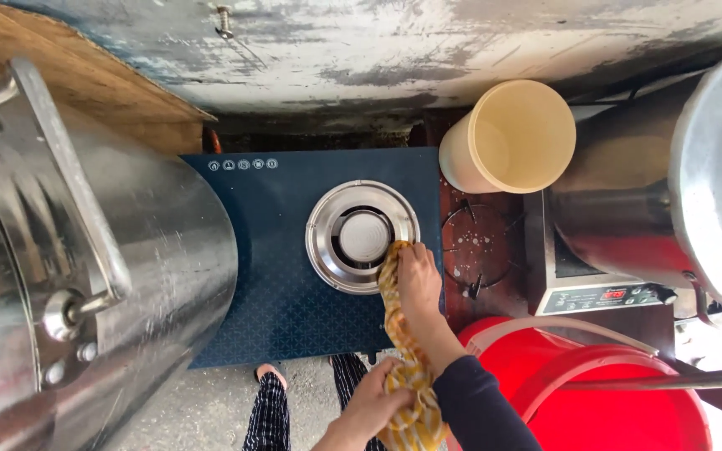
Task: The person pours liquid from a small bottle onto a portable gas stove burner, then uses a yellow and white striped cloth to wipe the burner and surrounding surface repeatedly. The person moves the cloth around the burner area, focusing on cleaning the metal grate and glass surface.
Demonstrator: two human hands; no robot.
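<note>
While the left hand (pixel 371 407) sits nearest the camera, closed around the bunched lower end of a yellow patterned cloth (pixel 405 359), the right hand (pixel 419 280) lies farther out, palm down, pressing the cloth's upper end against the near right rim of the round steel burner ring (pixel 362 237). The hands are thus apart, each clamped on its own end, and the cloth runs between them in a long twisted strip whose axis points from the left hand up toward the burner. The right hand is plainly the nearer one to the burner; the left is well short of it, off the front edge of the dark blue glass cooktop (pixel 286 276). Right of the burner stands a red bucket (pixel 595 392), close against the right forearm, with a dark gas grate (pixel 478 250) and a small induction cooker (pixel 599 288) beyond it, then a cream plastic cup (pixel 511 138) lying tilted toward the wall. Left of the burner a large steel pot (pixel 85 276) fills the view. How much cloth is under the right palm is hidden, the left wrist is cut off by the frame edge, and the pot on the far right is only partly in view.
</note>
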